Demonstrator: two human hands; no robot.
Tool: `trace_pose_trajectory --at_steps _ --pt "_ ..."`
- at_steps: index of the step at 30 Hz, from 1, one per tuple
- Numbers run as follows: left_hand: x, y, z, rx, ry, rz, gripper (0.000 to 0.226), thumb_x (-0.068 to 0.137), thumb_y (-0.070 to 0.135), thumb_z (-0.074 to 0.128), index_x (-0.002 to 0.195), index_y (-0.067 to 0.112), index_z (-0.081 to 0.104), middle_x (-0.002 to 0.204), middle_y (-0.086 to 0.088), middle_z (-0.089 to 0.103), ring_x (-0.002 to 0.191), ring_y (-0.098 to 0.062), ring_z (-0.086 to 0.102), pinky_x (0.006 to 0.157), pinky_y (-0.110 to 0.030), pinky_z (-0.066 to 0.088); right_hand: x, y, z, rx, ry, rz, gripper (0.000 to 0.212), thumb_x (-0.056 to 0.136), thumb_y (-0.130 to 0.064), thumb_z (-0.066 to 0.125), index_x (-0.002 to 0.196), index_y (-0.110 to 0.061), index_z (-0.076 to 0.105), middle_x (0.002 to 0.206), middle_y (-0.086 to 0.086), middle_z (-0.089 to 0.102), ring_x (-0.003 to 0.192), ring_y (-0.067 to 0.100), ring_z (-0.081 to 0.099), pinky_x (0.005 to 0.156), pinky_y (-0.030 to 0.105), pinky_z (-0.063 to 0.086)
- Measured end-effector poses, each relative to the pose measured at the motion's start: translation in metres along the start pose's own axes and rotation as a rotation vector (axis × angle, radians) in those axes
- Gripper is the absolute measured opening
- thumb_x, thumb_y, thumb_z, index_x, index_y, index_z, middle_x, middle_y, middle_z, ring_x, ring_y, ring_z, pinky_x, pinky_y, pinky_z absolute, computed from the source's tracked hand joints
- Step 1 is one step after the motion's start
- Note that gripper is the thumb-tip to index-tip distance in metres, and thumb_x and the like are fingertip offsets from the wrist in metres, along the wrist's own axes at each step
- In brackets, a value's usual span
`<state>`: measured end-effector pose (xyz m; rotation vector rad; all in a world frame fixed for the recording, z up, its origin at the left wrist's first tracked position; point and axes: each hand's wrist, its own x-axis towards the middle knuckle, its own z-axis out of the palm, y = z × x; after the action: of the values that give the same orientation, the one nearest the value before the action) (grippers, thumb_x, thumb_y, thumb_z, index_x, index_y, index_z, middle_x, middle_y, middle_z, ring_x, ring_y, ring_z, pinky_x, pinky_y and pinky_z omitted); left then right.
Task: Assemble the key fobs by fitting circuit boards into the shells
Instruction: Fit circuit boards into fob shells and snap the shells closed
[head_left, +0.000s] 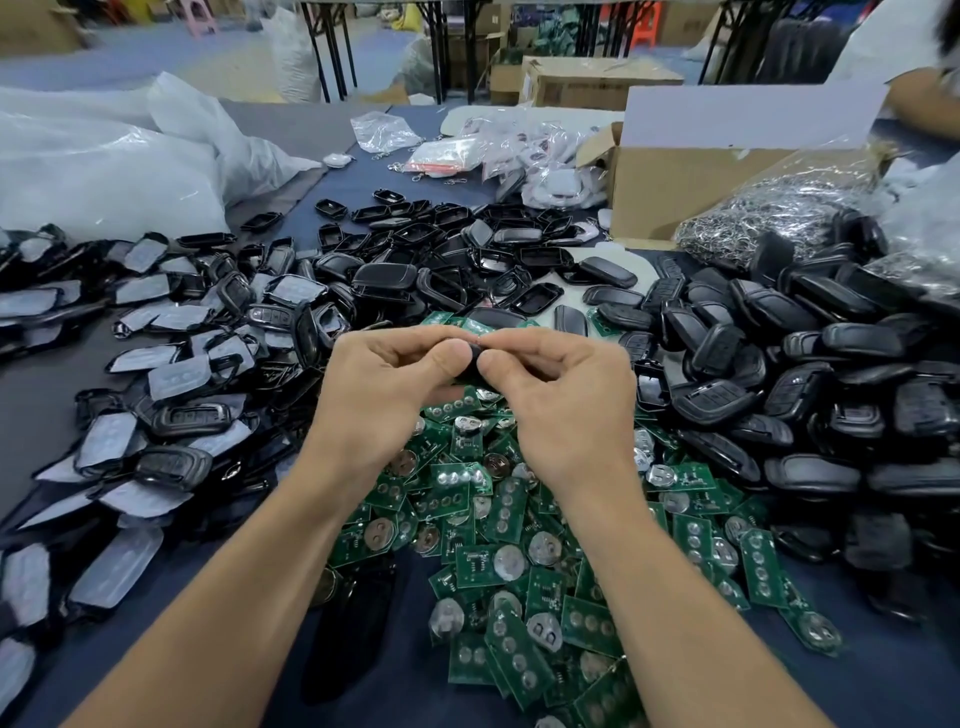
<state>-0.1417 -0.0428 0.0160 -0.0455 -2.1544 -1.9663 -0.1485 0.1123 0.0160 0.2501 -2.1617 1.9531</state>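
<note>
My left hand (387, 382) and my right hand (563, 395) meet above the middle of the table, both pinching one black key fob shell (471, 364), which my fingers mostly hide. Whether a board sits inside it cannot be told. Beneath my hands spreads a heap of green circuit boards (519, 530) with round silver battery clips. On the left lie shell halves with pale rubber button pads (156, 364). Empty black shell halves (441, 239) are piled behind my hands, and closed black fobs (810, 374) are heaped on the right.
A cardboard box (685, 176) stands at the back right beside a bag of metal key rings (769, 213). Large white plastic bags (104, 156) fill the back left. Small clear packets (467, 150) lie at the back centre. Another person's arm (924, 104) rests at the far right.
</note>
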Motion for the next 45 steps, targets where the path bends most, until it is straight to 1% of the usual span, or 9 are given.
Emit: trace_pose_trajectory --at_steps 8,12,20,30,35,37,39,42,45 --pt "-0.002 0.001 0.001 0.093 0.017 0.104 0.034 0.093 0.006 0.075 0.088 0.039 0.084 0.087 0.009 0.081 0.085 -0.009 0.078 0.074 -0.017 0.059 0.004 0.001 -0.002 -0.162 -0.072 0.003 0.02 0.082 -0.011 0.082 0.093 -0.028 0.083 0.083 -0.019 0.078 0.08 -0.003 0.074 0.077 0.024 0.062" --pt "-0.002 0.002 0.005 -0.05 0.015 0.069 0.017 0.097 0.024 0.069 0.1 0.032 0.084 0.1 0.002 0.082 0.098 -0.016 0.078 0.084 -0.024 0.061 0.003 -0.002 0.0 0.132 0.003 0.116 0.022 0.082 -0.004 0.082 0.084 -0.026 0.082 0.079 -0.006 0.08 0.076 0.008 0.077 0.072 0.023 0.061" --pt "-0.009 0.002 0.027 -0.187 0.082 -0.011 0.033 0.103 0.038 0.055 0.098 0.026 0.085 0.106 -0.001 0.081 0.101 -0.015 0.076 0.082 -0.024 0.06 -0.008 -0.008 0.022 0.629 0.053 0.446 0.022 0.086 0.002 0.078 0.076 -0.017 0.083 0.095 0.006 0.081 0.08 0.015 0.076 0.066 0.023 0.06" --pt "-0.011 0.001 0.028 -0.298 0.204 -0.064 0.045 0.106 0.034 0.052 0.086 0.01 0.084 0.094 -0.013 0.081 0.082 -0.025 0.076 0.064 -0.023 0.056 -0.009 -0.003 0.024 0.543 -0.02 0.493 0.008 0.087 -0.003 0.079 0.09 -0.01 0.08 0.083 0.005 0.08 0.071 0.013 0.072 0.061 0.024 0.057" --pt "-0.009 -0.001 0.024 -0.19 0.13 -0.068 0.046 0.101 0.043 0.05 0.09 0.015 0.084 0.085 -0.015 0.079 0.066 -0.02 0.072 0.058 -0.028 0.057 -0.001 -0.006 0.009 0.219 -0.228 0.401 0.011 0.095 -0.008 0.071 0.088 -0.008 0.08 0.084 0.02 0.077 0.064 0.027 0.069 0.06 0.029 0.059" --pt "-0.009 -0.002 0.022 -0.145 0.107 -0.056 0.054 0.104 0.054 0.044 0.094 0.017 0.083 0.092 -0.013 0.08 0.078 -0.019 0.075 0.073 -0.03 0.061 0.009 -0.012 -0.007 0.246 -0.24 0.443 0.008 0.093 -0.008 0.071 0.094 -0.004 0.078 0.087 0.019 0.077 0.06 0.015 0.066 0.053 0.021 0.052" --pt "-0.008 -0.002 0.019 -0.145 0.128 -0.044 0.052 0.102 0.06 0.042 0.106 0.023 0.08 0.105 0.001 0.081 0.1 -0.013 0.077 0.089 -0.026 0.061 0.02 -0.016 -0.034 0.615 -0.147 0.482 0.023 0.086 -0.015 0.074 0.106 -0.003 0.075 0.098 0.014 0.078 0.07 0.011 0.068 0.062 0.02 0.055" --pt "-0.006 -0.002 0.012 -0.125 0.184 -0.028 0.046 0.1 0.056 0.046 0.114 0.024 0.077 0.108 0.007 0.08 0.104 -0.011 0.076 0.094 -0.022 0.058 0.033 -0.02 -0.073 1.135 -0.058 0.273 0.042 0.086 -0.023 0.077 0.126 -0.015 0.072 0.127 0.0 0.073 0.108 0.011 0.07 0.089 0.025 0.056" --pt "-0.004 -0.002 0.011 -0.085 0.219 -0.02 0.026 0.107 0.034 0.055 0.109 0.024 0.079 0.104 0.008 0.081 0.102 -0.008 0.076 0.093 -0.019 0.057 0.045 -0.019 -0.069 0.786 0.052 0.277 0.06 0.069 -0.015 0.086 0.127 -0.019 0.069 0.122 -0.001 0.076 0.11 0.013 0.072 0.086 0.025 0.058"
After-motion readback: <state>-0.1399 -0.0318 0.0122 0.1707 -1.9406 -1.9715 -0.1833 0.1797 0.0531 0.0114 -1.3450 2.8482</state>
